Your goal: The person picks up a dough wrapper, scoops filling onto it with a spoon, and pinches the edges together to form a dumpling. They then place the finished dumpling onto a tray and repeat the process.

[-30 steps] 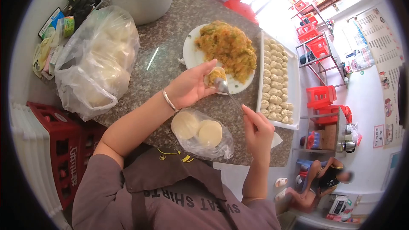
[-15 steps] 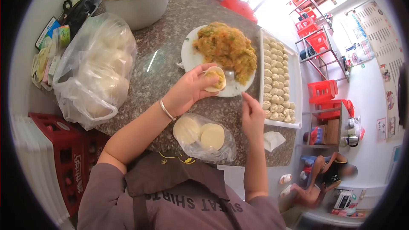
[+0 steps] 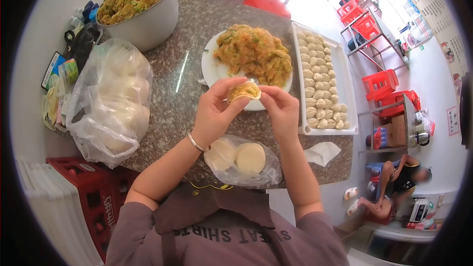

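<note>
A round dumpling wrapper (image 3: 252, 95) with orange-green filling on it is folded up at its sides between my hands. My left hand (image 3: 215, 108) cups it from the left, fingers behind and thumb in front. At its right edge, my right hand (image 3: 281, 108) pinches the dough between thumb and fingertips. Just behind the hands is a white plate (image 3: 210, 66) heaped with filling (image 3: 253, 51); a spoon's metal shows partly there. Nearer my body, two stacks of round wrappers (image 3: 250, 158) lie on a clear plastic bag (image 3: 270, 173).
On the right, a white tray (image 3: 331, 131) holds rows of pleated dumplings (image 3: 320, 76). A large bowl (image 3: 156, 28) of filling and a plastic bag of dough (image 3: 116, 96) stand left. A crumpled white tissue (image 3: 322, 153) lies near the right edge. Another person (image 3: 394, 182) sits beyond.
My right hand has come up from beside the plate to the wrapper and now grips its edge. The wrapper's sides have been drawn upward around the filling. The camera view has shifted slightly.
</note>
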